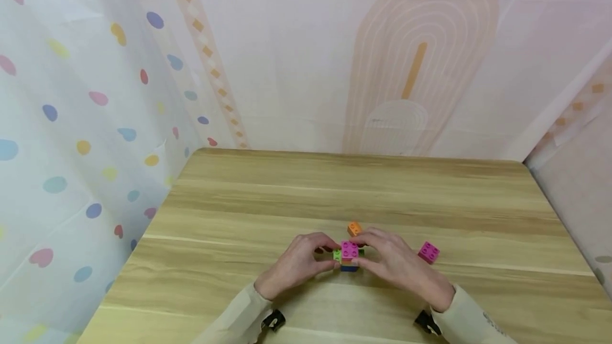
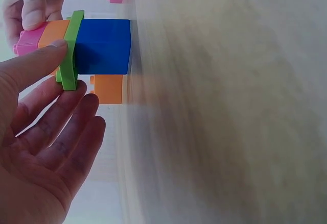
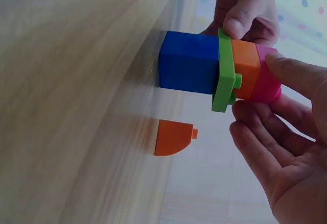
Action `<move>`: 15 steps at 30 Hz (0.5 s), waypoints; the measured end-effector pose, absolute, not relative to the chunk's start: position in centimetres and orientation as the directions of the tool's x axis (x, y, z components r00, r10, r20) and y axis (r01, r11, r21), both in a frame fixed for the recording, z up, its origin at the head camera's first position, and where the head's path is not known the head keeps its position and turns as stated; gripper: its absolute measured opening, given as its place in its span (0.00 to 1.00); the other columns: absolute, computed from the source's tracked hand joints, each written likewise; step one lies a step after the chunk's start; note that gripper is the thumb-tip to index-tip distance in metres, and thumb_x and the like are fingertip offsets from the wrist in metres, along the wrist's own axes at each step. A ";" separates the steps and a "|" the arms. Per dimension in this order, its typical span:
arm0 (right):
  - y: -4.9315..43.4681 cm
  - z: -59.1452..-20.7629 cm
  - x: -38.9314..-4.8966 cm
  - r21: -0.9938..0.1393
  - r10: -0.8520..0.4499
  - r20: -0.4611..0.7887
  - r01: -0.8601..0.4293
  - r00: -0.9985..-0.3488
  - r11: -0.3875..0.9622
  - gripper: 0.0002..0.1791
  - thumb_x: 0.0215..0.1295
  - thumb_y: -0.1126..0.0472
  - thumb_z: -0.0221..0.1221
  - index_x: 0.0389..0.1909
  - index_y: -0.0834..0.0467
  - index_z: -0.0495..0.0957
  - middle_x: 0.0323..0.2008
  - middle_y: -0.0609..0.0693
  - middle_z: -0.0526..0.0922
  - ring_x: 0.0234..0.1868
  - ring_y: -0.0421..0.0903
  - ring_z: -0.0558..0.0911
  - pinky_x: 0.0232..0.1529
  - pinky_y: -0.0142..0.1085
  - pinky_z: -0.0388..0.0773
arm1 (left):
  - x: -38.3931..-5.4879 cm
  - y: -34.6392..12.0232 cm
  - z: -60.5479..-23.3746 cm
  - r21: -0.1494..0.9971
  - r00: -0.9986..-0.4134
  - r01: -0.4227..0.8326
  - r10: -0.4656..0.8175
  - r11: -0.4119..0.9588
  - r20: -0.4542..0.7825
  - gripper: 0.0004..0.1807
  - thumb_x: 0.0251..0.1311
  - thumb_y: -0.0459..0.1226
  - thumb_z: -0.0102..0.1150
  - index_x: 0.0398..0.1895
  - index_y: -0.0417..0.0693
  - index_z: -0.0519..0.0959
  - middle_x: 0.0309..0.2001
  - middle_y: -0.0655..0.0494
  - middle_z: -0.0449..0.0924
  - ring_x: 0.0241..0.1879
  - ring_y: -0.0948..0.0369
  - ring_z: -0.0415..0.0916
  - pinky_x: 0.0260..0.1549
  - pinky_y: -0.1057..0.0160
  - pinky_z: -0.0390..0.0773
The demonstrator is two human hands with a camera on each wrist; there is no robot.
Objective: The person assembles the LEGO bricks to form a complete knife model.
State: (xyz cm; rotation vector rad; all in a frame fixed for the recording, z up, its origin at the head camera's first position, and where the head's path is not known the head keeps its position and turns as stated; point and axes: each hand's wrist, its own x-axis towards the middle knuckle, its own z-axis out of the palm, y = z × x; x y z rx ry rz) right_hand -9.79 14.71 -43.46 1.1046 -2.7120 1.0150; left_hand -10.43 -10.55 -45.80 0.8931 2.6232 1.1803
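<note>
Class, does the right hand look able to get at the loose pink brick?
Probably yes, if the right hand releases the top pink brick; the loose pink brick lies close by, uncovered.

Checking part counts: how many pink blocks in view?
2: the top pink block of the stack, pinched by the right hand; a loose pink block on the table, right of that hand. Others could be hidden.
</note>
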 end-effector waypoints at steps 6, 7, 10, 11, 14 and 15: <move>14.7 -43.5 -9.6 -0.534 -0.608 0.262 -0.638 -0.749 0.555 0.20 0.69 0.56 0.68 0.58 0.59 0.83 0.56 0.56 0.85 0.56 0.54 0.84 0.54 0.50 0.84 | -10.4 -10.5 -45.6 0.719 -0.815 0.461 0.570 0.520 0.110 0.15 0.60 0.37 0.75 0.49 0.44 0.85 0.48 0.53 0.87 0.46 0.58 0.84 0.47 0.66 0.83; 14.7 -43.5 -9.6 -0.538 -0.606 0.257 -0.632 -0.753 0.558 0.20 0.69 0.55 0.68 0.59 0.59 0.83 0.57 0.56 0.85 0.56 0.54 0.84 0.54 0.51 0.84 | -10.4 -10.6 -45.6 0.717 -0.815 0.461 0.570 0.523 0.108 0.15 0.60 0.37 0.75 0.49 0.44 0.85 0.48 0.52 0.87 0.46 0.58 0.84 0.47 0.66 0.84; 14.8 -43.4 -9.5 -0.563 -0.601 0.245 -0.616 -0.761 0.551 0.26 0.69 0.52 0.68 0.63 0.61 0.80 0.59 0.57 0.84 0.56 0.54 0.85 0.54 0.50 0.84 | -10.4 -10.6 -45.5 0.711 -0.818 0.459 0.566 0.534 0.103 0.15 0.60 0.37 0.75 0.49 0.45 0.85 0.48 0.53 0.87 0.46 0.59 0.84 0.47 0.66 0.84; 14.9 -43.4 -9.5 -0.570 -0.599 0.245 -0.614 -0.762 0.546 0.28 0.68 0.51 0.68 0.64 0.62 0.79 0.59 0.57 0.84 0.55 0.54 0.85 0.53 0.50 0.84 | -10.4 -10.6 -45.5 0.709 -0.819 0.458 0.564 0.536 0.102 0.15 0.60 0.37 0.75 0.49 0.44 0.85 0.48 0.53 0.87 0.46 0.59 0.84 0.47 0.66 0.84; 15.3 -43.3 -9.3 -0.573 -0.586 0.272 -0.617 -0.764 0.539 0.34 0.65 0.50 0.71 0.67 0.63 0.76 0.60 0.57 0.83 0.54 0.54 0.86 0.53 0.50 0.85 | -10.3 -10.7 -45.4 0.705 -0.824 0.456 0.558 0.543 0.103 0.15 0.60 0.38 0.75 0.49 0.44 0.85 0.48 0.53 0.87 0.45 0.59 0.84 0.47 0.66 0.83; 15.5 -43.2 -9.3 -0.571 -0.576 0.279 -0.615 -0.768 0.544 0.35 0.64 0.51 0.72 0.67 0.62 0.76 0.60 0.57 0.83 0.55 0.54 0.85 0.53 0.50 0.84 | -10.3 -10.7 -45.4 0.705 -0.825 0.455 0.556 0.544 0.104 0.15 0.60 0.38 0.75 0.49 0.44 0.85 0.48 0.52 0.87 0.46 0.58 0.84 0.47 0.66 0.84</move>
